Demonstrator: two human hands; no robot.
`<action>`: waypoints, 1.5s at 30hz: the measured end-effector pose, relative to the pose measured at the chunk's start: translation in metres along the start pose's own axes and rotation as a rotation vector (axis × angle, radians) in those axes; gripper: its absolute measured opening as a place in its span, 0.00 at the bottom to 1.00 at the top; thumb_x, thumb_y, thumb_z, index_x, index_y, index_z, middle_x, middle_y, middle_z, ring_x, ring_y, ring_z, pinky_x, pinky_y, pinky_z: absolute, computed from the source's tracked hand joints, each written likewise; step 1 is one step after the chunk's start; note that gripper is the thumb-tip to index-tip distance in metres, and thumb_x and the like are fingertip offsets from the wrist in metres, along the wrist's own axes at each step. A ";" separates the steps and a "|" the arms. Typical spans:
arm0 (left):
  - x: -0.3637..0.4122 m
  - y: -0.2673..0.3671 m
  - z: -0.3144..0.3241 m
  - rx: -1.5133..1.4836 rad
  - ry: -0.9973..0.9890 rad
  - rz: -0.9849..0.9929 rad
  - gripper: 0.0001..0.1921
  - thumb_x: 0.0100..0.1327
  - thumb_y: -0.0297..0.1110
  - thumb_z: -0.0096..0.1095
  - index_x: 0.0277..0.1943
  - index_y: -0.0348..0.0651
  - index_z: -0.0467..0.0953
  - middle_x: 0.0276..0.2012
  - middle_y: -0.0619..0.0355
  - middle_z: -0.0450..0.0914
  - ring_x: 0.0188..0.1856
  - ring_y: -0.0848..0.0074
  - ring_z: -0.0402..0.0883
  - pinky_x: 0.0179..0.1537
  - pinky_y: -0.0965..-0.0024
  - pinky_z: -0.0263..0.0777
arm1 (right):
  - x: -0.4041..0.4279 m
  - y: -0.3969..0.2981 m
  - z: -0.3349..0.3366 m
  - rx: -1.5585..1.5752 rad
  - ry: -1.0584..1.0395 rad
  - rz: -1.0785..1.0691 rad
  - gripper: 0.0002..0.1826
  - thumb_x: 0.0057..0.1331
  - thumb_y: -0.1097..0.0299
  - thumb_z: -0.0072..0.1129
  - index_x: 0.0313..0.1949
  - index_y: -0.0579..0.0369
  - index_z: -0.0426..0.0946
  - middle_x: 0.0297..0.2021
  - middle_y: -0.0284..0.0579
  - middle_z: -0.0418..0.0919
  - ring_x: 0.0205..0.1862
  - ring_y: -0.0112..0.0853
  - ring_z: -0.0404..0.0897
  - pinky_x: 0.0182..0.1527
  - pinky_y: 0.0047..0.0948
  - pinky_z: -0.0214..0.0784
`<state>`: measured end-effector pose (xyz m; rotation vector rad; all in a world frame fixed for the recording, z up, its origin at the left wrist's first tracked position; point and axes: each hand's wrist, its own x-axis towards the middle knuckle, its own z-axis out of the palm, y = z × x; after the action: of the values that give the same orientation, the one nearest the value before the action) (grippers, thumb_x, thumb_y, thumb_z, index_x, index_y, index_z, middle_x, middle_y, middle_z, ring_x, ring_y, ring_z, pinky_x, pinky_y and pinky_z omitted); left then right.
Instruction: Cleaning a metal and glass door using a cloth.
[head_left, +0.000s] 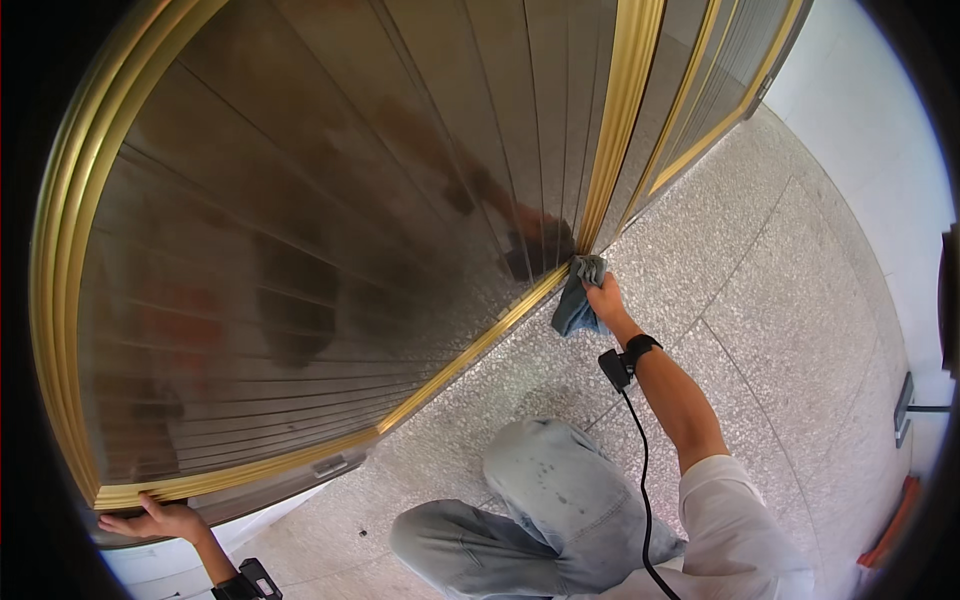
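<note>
My right hand (604, 296) grips a bunched blue-grey cloth (576, 304). The cloth touches the lower right corner of a large dark glossy door panel (315, 247) with a ribbed gold-coloured metal frame (480, 341). At the frame's far left corner my left hand (161, 519) is spread palm up. Its thumb rests against the gold edge, and its other fingers stretch along the dark strip beneath. Thin lines cross the panel's shiny face, which mirrors my arm and the cloth. Both wrists wear black strapped devices, and a cable (643, 480) runs from the right one.
Beyond the corner, a second gold-framed panel (697, 105) continues towards a white wall (855, 120). Under me lies a speckled terrazzo floor (750, 300). My bent knees (555, 480) are close to the panel. A grey flat-headed tool (904, 411) and a red object (889, 525) are at the right.
</note>
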<state>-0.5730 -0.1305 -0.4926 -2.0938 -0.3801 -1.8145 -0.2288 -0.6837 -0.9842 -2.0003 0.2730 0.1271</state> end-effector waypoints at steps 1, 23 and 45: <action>-0.001 0.000 0.001 -0.001 -0.003 -0.002 0.44 0.70 0.59 0.58 0.75 0.33 0.54 0.78 0.40 0.43 0.79 0.50 0.42 0.76 0.44 0.40 | 0.001 0.006 -0.002 -0.003 0.000 0.001 0.21 0.64 0.60 0.59 0.51 0.64 0.75 0.50 0.67 0.75 0.55 0.60 0.76 0.56 0.49 0.68; 0.001 0.001 -0.007 -0.139 -0.064 -0.139 0.45 0.69 0.51 0.63 0.79 0.46 0.45 0.79 0.53 0.37 0.77 0.52 0.48 0.68 0.41 0.66 | -0.037 -0.043 -0.007 -0.121 0.043 -0.153 0.18 0.67 0.62 0.61 0.52 0.59 0.76 0.51 0.59 0.72 0.52 0.59 0.76 0.55 0.45 0.69; 0.003 0.000 -0.004 -0.126 -0.017 -0.088 0.45 0.68 0.51 0.65 0.78 0.38 0.48 0.79 0.46 0.39 0.79 0.53 0.44 0.75 0.45 0.51 | -0.022 -0.021 -0.001 0.409 -0.106 0.078 0.16 0.70 0.65 0.60 0.51 0.64 0.80 0.43 0.40 0.84 0.46 0.28 0.80 0.51 0.30 0.71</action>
<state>-0.5761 -0.1326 -0.4889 -2.2101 -0.3776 -1.9177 -0.2451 -0.6726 -0.9604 -1.5723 0.2836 0.2084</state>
